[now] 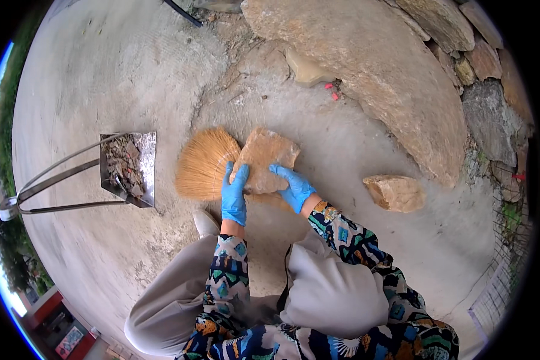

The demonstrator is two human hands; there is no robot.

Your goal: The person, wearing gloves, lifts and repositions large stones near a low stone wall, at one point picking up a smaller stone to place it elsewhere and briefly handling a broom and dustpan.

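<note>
Both of my hands wear blue gloves and grip a flat, tan stone (265, 157) from its near side. My left hand (235, 195) holds the stone's left edge, fingers pointing away from me. On the right edge, my right hand (292, 187) has its thumb and fingers against the stone. Just left of the stone, and partly behind it, lies a straw broom (207, 165) with its bristles fanned out. The stone and my hands hide much of the broom's other end. Whether the stone touches the broom or the ground, I cannot tell.
A metal dustpan (147, 171) with a long handle, holding stone chips and debris (126, 165), stands at the left. A loose rock (396, 193) lies right of my hands. Beyond is a large boulder (390, 78) beside a stone wall (492, 114). Red scraps (334, 95) lie near the boulder.
</note>
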